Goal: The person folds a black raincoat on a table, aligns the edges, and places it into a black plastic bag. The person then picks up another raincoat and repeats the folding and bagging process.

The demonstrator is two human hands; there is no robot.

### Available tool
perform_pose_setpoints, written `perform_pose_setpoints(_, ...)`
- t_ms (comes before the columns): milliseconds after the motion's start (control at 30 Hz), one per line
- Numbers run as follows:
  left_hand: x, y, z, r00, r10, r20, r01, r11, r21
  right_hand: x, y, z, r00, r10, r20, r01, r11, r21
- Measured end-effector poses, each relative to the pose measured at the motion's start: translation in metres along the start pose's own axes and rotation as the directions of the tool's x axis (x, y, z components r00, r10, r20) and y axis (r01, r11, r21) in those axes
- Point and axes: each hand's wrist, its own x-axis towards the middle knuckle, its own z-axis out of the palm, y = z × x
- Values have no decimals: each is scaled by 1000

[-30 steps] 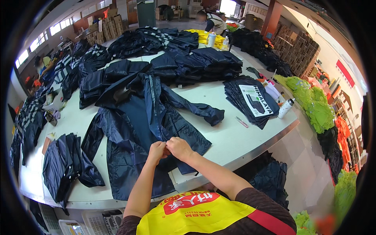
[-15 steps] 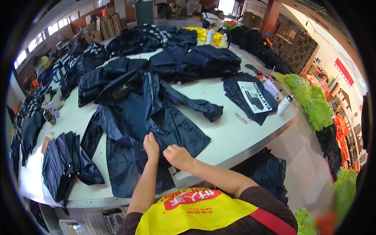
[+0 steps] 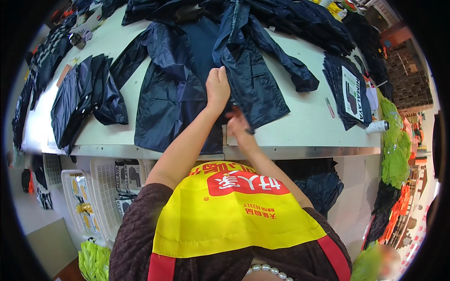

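A dark navy jacket of thin, shiny fabric lies spread open on the white table, its sleeves out to both sides and its hem at the near edge. My left hand is closed on the front edge of its right-hand panel. Lower down, close to the hem, my right hand is at that same front edge. Motion smears its fingers, and I cannot make out whether they grip the fabric. A bit of dark material shows beside them.
Folded dark garments lie at the left. Dark printed bags, a small cutter and a white bottle are at the right. More navy garments are heaped behind. White plastic baskets stand below the table edge.
The view has tipped down toward the near table edge. My right hand has moved down the jacket's front edge toward the hem, away from my left hand, which stays closed on the fabric.
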Motion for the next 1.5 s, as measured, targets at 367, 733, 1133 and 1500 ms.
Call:
perform_pose_setpoints(367, -30, -9, -41, 940, 152, 305, -288, 834, 470, 29, -19, -66, 879, 460, 123, -474, 819, 324)
perform_pose_setpoints(733, -28, -73, -177, 977, -71, 202, -140, 502, 853, 18, -92, -67, 903, -181, 390, 4, 910, 414)
perform_pose_setpoints(1133, -6, 4, -161, 856, -496, 146, 469, 864, 184, 32, -20, 19, 864, 330, 382, -434, 871, 231)
perform_pose_setpoints(1500, 7, 14, -107, 957, -274, 94, 241, 932, 270, 8, 10, 34, 962, 181, 206, -68, 884, -462)
